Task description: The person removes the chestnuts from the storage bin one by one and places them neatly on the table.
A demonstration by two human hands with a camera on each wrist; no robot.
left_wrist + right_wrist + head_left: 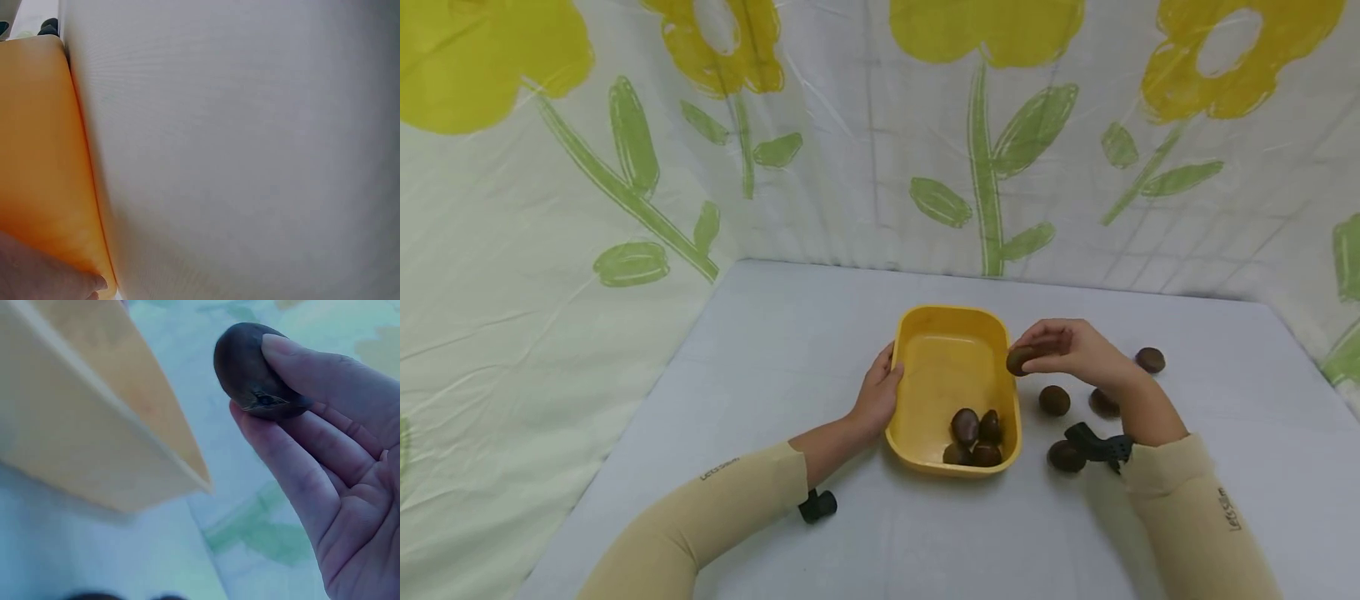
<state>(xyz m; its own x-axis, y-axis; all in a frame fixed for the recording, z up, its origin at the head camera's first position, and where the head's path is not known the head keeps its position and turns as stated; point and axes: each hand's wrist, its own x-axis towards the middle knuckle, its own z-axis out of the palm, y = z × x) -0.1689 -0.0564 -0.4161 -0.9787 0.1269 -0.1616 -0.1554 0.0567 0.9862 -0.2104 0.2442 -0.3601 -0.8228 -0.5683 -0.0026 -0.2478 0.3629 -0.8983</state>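
Observation:
My left hand holds a yellow plastic tub by its left side, thumb at the rim. In the left wrist view, fingers press near one end of the tub's outer wall. Between thumb and fingers, my right hand pinches a dark brown oval fruit, just outside the tub's right rim. A small, star-like stem mark shows on this fruit. Several similar fruits lie together inside, at the tub's near end.
More dark fruits lie on the table right of the tub: one by the rim, one nearer me, one farther back, and one partly behind my right wrist. A flower-printed curtain hangs behind the white table.

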